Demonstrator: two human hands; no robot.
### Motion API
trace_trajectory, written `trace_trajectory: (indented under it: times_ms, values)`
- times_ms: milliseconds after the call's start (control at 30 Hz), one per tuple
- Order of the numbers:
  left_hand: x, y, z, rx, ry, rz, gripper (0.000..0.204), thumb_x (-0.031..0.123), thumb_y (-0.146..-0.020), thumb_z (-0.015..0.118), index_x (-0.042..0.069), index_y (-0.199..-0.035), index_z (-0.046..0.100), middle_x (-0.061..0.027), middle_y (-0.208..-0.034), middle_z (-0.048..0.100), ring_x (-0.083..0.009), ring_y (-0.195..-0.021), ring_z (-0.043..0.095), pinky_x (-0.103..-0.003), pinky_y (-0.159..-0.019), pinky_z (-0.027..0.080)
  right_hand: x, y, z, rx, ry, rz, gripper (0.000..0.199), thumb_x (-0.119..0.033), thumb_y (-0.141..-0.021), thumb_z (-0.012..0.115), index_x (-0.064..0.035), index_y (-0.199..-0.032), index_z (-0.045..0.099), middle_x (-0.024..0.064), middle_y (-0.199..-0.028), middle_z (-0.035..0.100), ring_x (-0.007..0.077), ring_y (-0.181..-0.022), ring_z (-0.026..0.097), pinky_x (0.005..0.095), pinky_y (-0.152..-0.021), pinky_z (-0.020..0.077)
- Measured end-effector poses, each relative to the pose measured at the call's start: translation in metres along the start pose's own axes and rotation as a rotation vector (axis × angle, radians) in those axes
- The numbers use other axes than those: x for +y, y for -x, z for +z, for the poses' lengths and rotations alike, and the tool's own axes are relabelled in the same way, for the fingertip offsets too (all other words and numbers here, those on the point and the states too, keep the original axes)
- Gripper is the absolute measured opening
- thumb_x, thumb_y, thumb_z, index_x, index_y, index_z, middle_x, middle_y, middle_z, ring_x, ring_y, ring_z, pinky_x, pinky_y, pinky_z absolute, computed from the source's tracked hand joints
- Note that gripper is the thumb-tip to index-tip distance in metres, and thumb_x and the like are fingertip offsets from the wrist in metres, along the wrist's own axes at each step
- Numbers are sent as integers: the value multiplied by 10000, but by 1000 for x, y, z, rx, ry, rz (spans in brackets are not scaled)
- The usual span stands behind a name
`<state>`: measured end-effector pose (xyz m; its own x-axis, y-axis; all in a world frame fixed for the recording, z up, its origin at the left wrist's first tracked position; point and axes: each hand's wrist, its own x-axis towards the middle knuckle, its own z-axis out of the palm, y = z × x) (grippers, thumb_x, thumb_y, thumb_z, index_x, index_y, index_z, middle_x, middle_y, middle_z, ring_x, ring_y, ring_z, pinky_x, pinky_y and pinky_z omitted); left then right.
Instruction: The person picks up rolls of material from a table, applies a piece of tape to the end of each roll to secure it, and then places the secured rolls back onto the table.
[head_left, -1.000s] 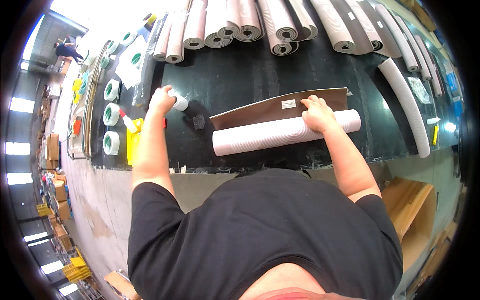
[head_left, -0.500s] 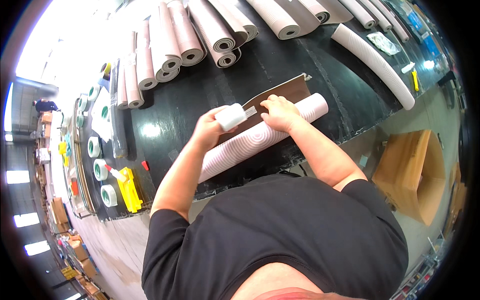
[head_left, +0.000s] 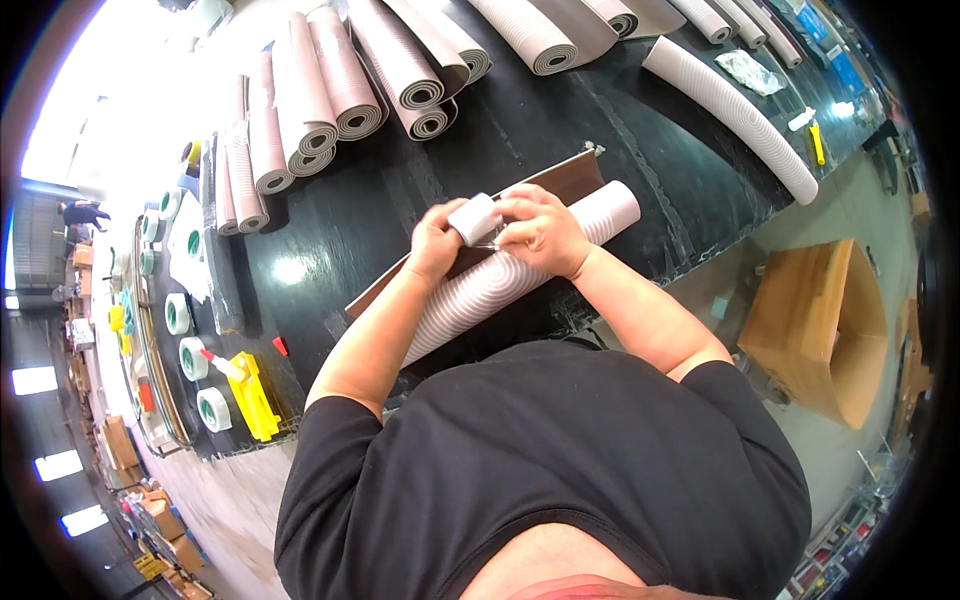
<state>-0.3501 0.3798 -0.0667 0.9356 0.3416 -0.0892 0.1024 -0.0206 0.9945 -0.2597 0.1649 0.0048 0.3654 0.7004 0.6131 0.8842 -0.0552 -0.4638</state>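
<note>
Over a shiny black table (head_left: 340,235) and ridgy mat (head_left: 485,292), left hand (head_left: 435,245) is gripping a white roll (head_left: 474,219), right hand (head_left: 550,234) pinching its edge.

Single head-worn fisheye, pitched steeply down from above the torso. Black shirt (head_left: 550,450) is seen close up, filling 6 o'clock. Left hand (head_left: 437,243) and right hand (head_left: 548,232) are framed just 12-ward of centre, at mid range. Dark table (head_left: 565,115) is viewed from above, its near edge slanted from 8 to 2. Cardboard box (head_left: 800,320) is caught at 3, farther shelving area at 9 (head_left: 110,440); dark vignette at both sides.
</note>
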Motion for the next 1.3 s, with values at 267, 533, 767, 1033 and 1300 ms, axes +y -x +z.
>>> trace_trajectory:
  times_ms: [267,533,767,1033,1300]
  values:
    - [1,-24,-6,340,-602,123,269,71,-848,741,40,-1115,743,-79,-1007,705,-202,-894,684,-308,-835,547,0,7,4,-392,20,124,119,-274,-839,706,-172,-852,766,20,-909,756,246,-925,713,401,-805,566]
    - [31,-33,-18,226,-100,-405,377,6,-897,687,12,-1273,655,-86,-1063,718,-152,-806,664,-276,-688,541,-14,-11,-7,-719,59,265,394,-530,-889,662,-176,-1029,767,66,-1013,759,296,-983,708,430,-862,553]
    - [61,4,-4,-70,-692,461,161,48,-842,711,66,-999,743,-127,-959,690,-315,-912,674,-383,-857,542,-16,-25,-12,-882,107,306,560,-613,-812,710,-180,-1167,732,80,-1097,748,284,-1057,698,414,-923,542]
    - [58,5,18,-452,-1026,155,301,271,-776,819,102,-1015,751,-87,-1003,662,-288,-946,662,-386,-846,537,-14,48,-31,-532,26,-120,644,-369,-668,883,-151,-1220,634,48,-1216,582,327,-1233,540,451,-1078,455]
    - [66,4,-10,-490,-553,-18,297,222,-868,716,17,-1082,741,-162,-1119,700,-335,-1069,662,-370,-904,530,-19,-5,-15,-707,296,200,482,-407,-990,561,-114,-1371,606,76,-1324,636,258,-1299,521,500,-1120,351]
